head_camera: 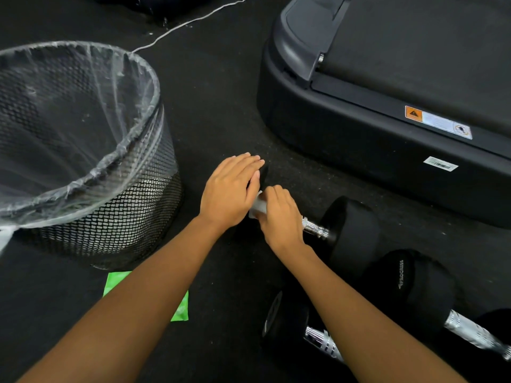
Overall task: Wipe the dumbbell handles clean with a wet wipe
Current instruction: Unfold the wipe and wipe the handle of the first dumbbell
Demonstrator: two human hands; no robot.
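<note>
Conceivably, the dumbbell (351, 230) could roll toward the nearer dumbbells (414, 288) if the left hand (229, 189), flat with straight fingers on its left head, eases off. The right hand (279, 217) is curled round the wet wipe (257, 206) on the handle (315, 227), just beside the left hand.

The black speckled floor (221, 106) carries a mesh bin (110, 217) with a clear liner (69, 106) at left and a green packet (114, 283) just beside it. 3 dumbbells (351, 233) lie at right, with a treadmill base (359, 134) and a thin white cable (177, 26) beyond.
</note>
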